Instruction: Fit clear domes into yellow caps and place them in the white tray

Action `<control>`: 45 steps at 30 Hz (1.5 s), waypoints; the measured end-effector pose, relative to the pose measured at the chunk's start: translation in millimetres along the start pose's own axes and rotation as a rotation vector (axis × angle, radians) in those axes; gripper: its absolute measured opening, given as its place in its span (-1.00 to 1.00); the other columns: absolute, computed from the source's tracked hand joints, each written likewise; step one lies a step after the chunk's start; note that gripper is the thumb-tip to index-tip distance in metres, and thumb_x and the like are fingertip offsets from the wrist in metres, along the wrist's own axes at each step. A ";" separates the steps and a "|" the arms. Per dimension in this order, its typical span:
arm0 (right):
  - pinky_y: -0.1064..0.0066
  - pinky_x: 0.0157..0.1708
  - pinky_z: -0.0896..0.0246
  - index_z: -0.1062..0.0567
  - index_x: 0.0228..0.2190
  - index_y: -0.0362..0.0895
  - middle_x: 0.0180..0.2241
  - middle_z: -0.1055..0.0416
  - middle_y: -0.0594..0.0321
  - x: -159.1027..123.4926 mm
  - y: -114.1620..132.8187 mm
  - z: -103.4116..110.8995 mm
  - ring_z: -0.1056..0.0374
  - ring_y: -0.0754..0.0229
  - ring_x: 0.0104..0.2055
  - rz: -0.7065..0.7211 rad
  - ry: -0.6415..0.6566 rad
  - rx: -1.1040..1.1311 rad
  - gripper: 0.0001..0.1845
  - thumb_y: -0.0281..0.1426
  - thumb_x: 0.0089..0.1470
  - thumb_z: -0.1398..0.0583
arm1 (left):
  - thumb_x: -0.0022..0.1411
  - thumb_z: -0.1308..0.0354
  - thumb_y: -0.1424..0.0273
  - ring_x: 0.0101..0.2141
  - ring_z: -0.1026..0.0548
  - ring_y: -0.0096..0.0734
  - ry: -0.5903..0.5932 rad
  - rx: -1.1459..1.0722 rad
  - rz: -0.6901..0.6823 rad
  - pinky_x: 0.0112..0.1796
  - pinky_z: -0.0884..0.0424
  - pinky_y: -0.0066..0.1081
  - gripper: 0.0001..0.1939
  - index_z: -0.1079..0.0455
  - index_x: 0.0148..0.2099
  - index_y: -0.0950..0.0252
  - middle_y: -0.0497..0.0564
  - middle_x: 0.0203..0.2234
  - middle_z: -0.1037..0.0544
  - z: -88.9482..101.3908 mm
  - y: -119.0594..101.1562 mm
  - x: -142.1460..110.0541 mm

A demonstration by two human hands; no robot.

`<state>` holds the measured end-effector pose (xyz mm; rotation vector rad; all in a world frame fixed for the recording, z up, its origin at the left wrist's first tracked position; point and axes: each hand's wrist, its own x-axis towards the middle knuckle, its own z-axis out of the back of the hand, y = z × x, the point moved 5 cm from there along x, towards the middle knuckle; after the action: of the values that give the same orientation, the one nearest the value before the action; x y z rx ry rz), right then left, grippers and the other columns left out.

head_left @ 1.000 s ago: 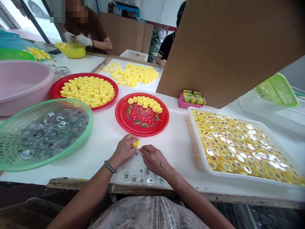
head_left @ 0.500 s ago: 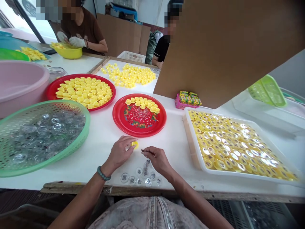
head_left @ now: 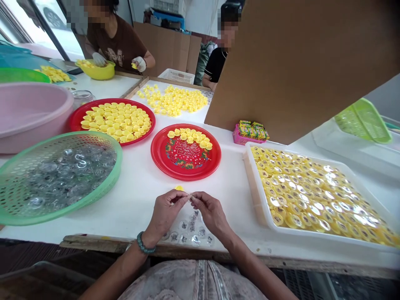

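My left hand (head_left: 167,212) and my right hand (head_left: 213,212) meet at the fingertips over the table's near side. Both are pinched closed around something tiny and pale that I cannot make out. Just beyond my left fingers lies a yellow cap (head_left: 179,188), partly hidden by them. Below and between my hands, clear round discs (head_left: 196,239) with dark printed figures lie on the white tabletop, some covered by my hands. Farther off, a red plate (head_left: 178,170) with a printed pattern carries several yellow caps (head_left: 189,136) along its far side.
A green basket (head_left: 117,166) of clear domes stands left, before a pink basin (head_left: 34,110). Behind it, another red plate (head_left: 75,121) holds yellow caps. At right are a white tray (head_left: 254,196) of finished-looking yellow pieces and a cardboard panel (head_left: 281,62). Two people sit across.
My left hand has left the yellow cap, which now lies on the table. My hands have come together at the fingertips. A co-worker's gloved hands have moved apart, one into the yellow bowl.
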<state>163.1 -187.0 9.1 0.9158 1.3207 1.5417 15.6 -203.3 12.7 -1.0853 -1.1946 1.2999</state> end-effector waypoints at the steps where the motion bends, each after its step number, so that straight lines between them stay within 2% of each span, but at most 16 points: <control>1: 0.37 -0.30 -0.30 -0.43 -0.13 -0.15 -0.33 -0.42 0.18 -1.7 2.3 1.6 -0.33 0.23 -0.33 0.072 -0.013 -0.111 -0.71 -0.32 0.09 -0.16 | 0.13 -0.20 0.32 -0.40 -0.44 -0.36 -0.002 -0.017 0.032 -0.32 -0.33 -0.44 -0.87 -0.49 -0.32 0.28 -0.03 -0.43 -0.53 0.7 3.2 -1.0; 4: 0.33 -0.20 -0.30 -0.32 0.04 -0.08 -0.19 -0.38 0.14 -6.6 8.7 -0.3 -0.34 0.19 -0.24 0.307 0.023 -0.414 -0.53 -0.37 0.06 -0.20 | 0.11 -0.21 0.27 -0.46 -0.38 -0.40 0.009 -0.115 0.151 -0.40 -0.29 -0.46 -0.81 -0.46 -0.34 0.31 -0.02 -0.48 -0.51 -0.7 15.1 -4.7; 7: 0.30 -0.17 -0.30 -0.37 -0.02 -0.09 -0.18 -0.38 0.10 -7.6 9.9 -4.4 -0.33 0.14 -0.16 0.415 0.045 -0.577 -0.63 -0.38 0.10 -0.17 | 0.08 -0.23 0.26 -0.49 -0.35 -0.44 0.025 -0.217 0.257 -0.43 -0.25 -0.47 -0.79 -0.43 -0.37 0.34 -0.03 -0.51 -0.48 -5.9 25.1 -9.0; 10: 0.32 -0.20 -0.32 -0.42 -0.12 -0.12 -0.22 -0.40 0.10 -5.4 10.1 -8.0 -0.35 0.16 -0.20 0.412 0.076 -0.604 -0.72 -0.34 0.10 -0.17 | 0.03 -0.25 0.29 -0.53 -0.31 -0.47 0.044 -0.266 0.314 -0.47 -0.21 -0.49 -0.80 -0.42 -0.40 0.35 -0.07 -0.56 -0.43 -10.8 31.1 -11.2; 13: 0.34 -0.18 -0.32 -0.41 -0.11 -0.12 -0.20 -0.40 0.11 -4.2 9.5 -10.9 -0.36 0.17 -0.18 0.380 0.128 -0.604 -0.71 -0.40 0.08 -0.18 | 0.01 -0.25 0.30 -0.54 -0.30 -0.48 0.033 -0.276 0.332 -0.48 -0.20 -0.49 -0.80 -0.41 -0.43 0.35 -0.08 -0.57 -0.41 -13.2 35.0 -11.1; 17: 0.35 -0.18 -0.31 -0.41 -0.12 -0.12 -0.20 -0.41 0.13 -3.8 5.9 -7.8 -0.37 0.18 -0.18 0.344 0.103 -0.601 -0.70 -0.44 0.06 -0.20 | 0.05 -0.23 0.28 -0.52 -0.33 -0.46 0.010 -0.265 0.328 -0.46 -0.23 -0.49 -0.79 -0.39 -0.42 0.34 -0.07 -0.56 -0.43 -14.7 38.1 -11.5; 20: 0.38 -0.24 -0.32 -0.44 -0.16 -0.12 -0.25 -0.43 0.16 -1.2 0.6 -3.1 -0.38 0.20 -0.24 0.301 0.097 -0.597 -0.72 -0.41 0.03 -0.23 | 0.12 -0.17 0.25 -0.46 -0.38 -0.38 0.014 -0.099 0.273 -0.41 -0.29 -0.45 -0.79 -0.41 -0.35 0.32 -0.03 -0.50 -0.47 -8.2 35.4 -11.2; 24: 0.42 -0.31 -0.33 -0.45 -0.15 -0.10 -0.26 -0.45 0.18 8.3 -2.5 5.9 -0.40 0.21 -0.28 0.268 0.077 -0.591 -0.70 -0.37 0.01 -0.25 | 0.09 -0.22 0.27 -0.45 -0.37 -0.34 -0.130 0.455 0.067 -0.38 -0.31 -0.37 -0.73 -0.39 -0.16 0.26 -0.01 -0.33 -0.46 19.7 22.8 -1.4; 25: 0.42 -0.32 -0.33 -0.45 -0.15 -0.09 -0.25 -0.46 0.17 11.6 -2.4 7.3 -0.40 0.21 -0.29 0.272 0.080 -0.594 -0.70 -0.37 0.02 -0.24 | 0.08 -0.23 0.31 -0.45 -0.37 -0.34 -0.119 0.559 0.029 -0.38 -0.31 -0.36 -0.72 -0.39 -0.14 0.26 -0.01 -0.31 -0.45 23.5 21.3 3.0; 27: 0.41 -0.31 -0.33 -0.45 -0.14 -0.08 -0.25 -0.47 0.18 18.2 -1.8 8.1 -0.40 0.20 -0.27 0.293 0.105 -0.603 -0.69 -0.38 0.02 -0.25 | 0.08 -0.20 0.42 -0.43 -0.39 -0.34 -0.015 0.657 -0.018 -0.36 -0.31 -0.36 -0.76 -0.40 -0.15 0.25 -0.01 -0.30 -0.44 24.7 22.8 13.3; 30: 0.38 -0.22 -0.31 -0.46 -0.14 -0.07 -0.25 -0.49 0.20 26.6 -1.7 6.9 -0.39 0.18 -0.20 0.325 0.154 -0.621 -0.67 -0.44 -0.01 -0.26 | 0.08 -0.10 0.56 -0.43 -0.41 -0.35 0.120 0.643 -0.044 -0.37 -0.30 -0.38 -0.77 -0.43 -0.20 0.26 -0.02 -0.36 -0.46 20.3 28.9 27.7; 35: 0.38 -0.15 -0.27 -0.47 -0.16 -0.09 -0.21 -0.49 0.21 38.8 -2.6 5.8 -0.38 0.19 -0.16 0.348 0.193 -0.697 -0.68 -0.51 -0.01 -0.25 | 0.04 -0.05 0.59 -0.45 -0.41 -0.35 0.219 0.548 -0.077 -0.40 -0.31 -0.41 -0.74 -0.48 -0.25 0.26 -0.02 -0.40 -0.50 8.9 34.1 39.9; 40: 0.44 -0.20 -0.24 -0.50 -0.24 -0.11 -0.28 -0.49 0.22 49.9 -6.9 -2.0 -0.39 0.21 -0.20 0.352 0.323 -0.783 -0.78 -0.54 0.01 -0.22 | 0.07 -0.05 0.57 -0.36 -0.46 -0.31 0.213 0.427 -0.094 -0.31 -0.36 -0.38 -0.75 -0.50 -0.27 0.24 -0.01 -0.37 -0.54 4.2 38.2 41.7; 45: 0.45 -0.27 -0.21 -0.49 -0.24 -0.12 -0.32 -0.48 0.22 49.9 -10.6 -7.2 -0.38 0.20 -0.26 0.384 0.329 -0.888 -0.79 -0.53 0.01 -0.23 | 0.08 -0.06 0.55 -0.33 -0.48 -0.31 0.172 0.361 -0.075 -0.25 -0.37 -0.37 -0.76 -0.51 -0.26 0.24 -0.02 -0.36 -0.55 2.6 44.5 41.4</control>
<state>141.2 -142.0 -3.1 0.3481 0.5244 2.3567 5.4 -161.8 -30.6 -0.8609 -0.8256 1.2763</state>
